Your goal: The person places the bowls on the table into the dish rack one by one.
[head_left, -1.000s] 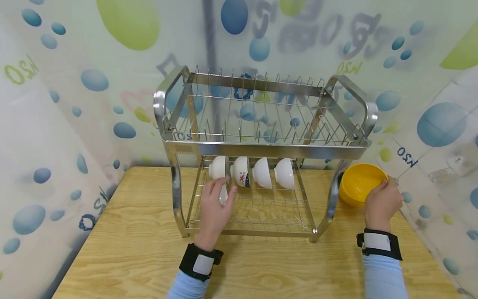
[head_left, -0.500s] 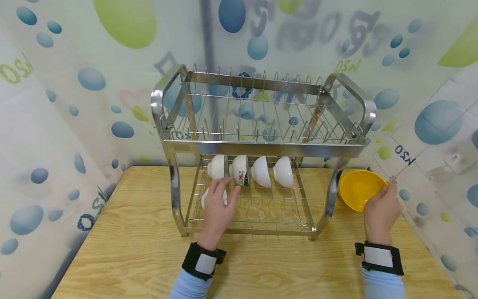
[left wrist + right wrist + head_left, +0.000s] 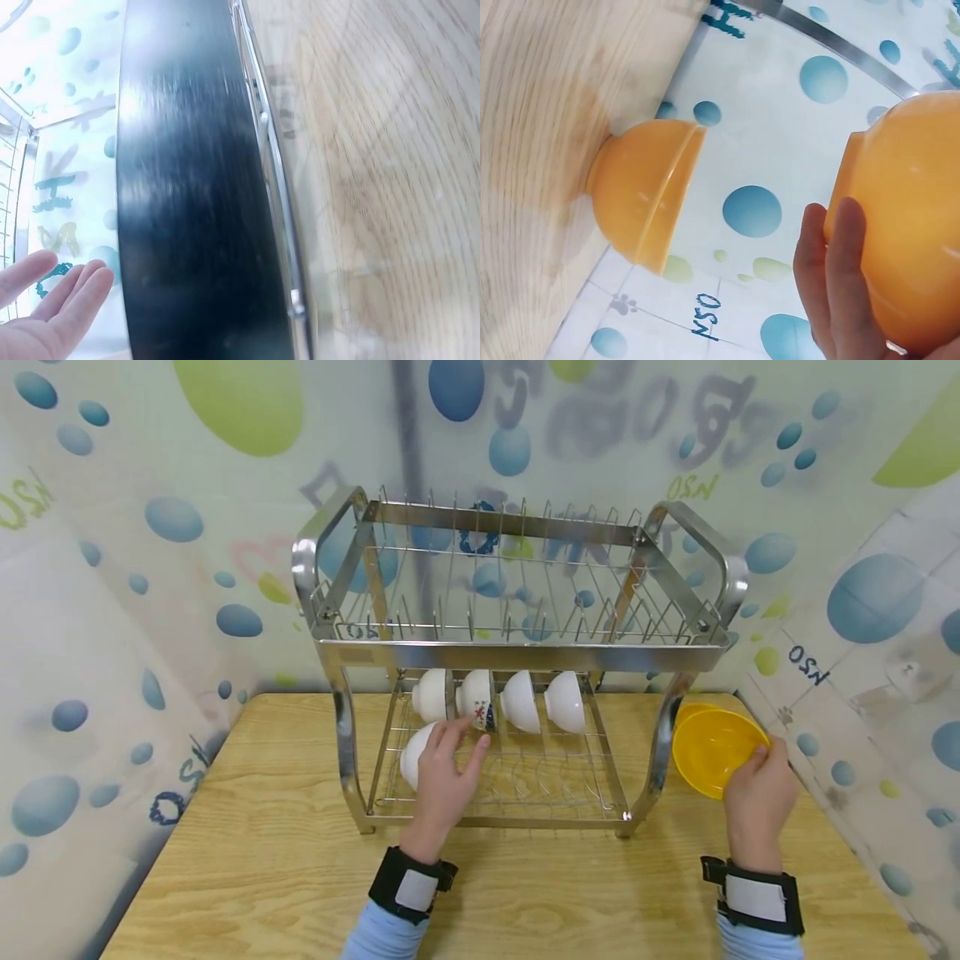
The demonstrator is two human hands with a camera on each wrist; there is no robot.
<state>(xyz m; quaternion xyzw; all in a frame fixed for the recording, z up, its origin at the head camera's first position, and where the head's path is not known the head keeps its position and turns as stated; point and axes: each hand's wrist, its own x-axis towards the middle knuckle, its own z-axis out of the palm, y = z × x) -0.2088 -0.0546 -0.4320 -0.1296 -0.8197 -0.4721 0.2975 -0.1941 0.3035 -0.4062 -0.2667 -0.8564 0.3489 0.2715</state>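
With its thumb over the rim, my right hand [image 3: 761, 802] holds a yellow bowl [image 3: 714, 753], raised and tilted. In the right wrist view, fingers [image 3: 845, 277] lie against this bowl's outer wall. Another yellow bowl [image 3: 634, 195] stands on the table apart from it. My left hand [image 3: 447, 783] is at the lower tier of the dish rack, fingers loosely extended, nothing in its grasp. Beside it a white bowl [image 3: 412, 758] leans in the front row, partly hidden by the hand. Whether the fingers touch this bowl, I cannot tell.
The two-tier metal dish rack [image 3: 525, 657] stands on a wooden table [image 3: 255, 827]. In its lower back row are white bowls [image 3: 519, 702] on their sides, one of them patterned [image 3: 476, 700]. A printed curtain [image 3: 90, 635] surrounds the table's back and sides.
My right hand has lifted one yellow bowl off the other and drawn it toward me. My left hand has shifted slightly right, away from the front white bowl, which shows more.
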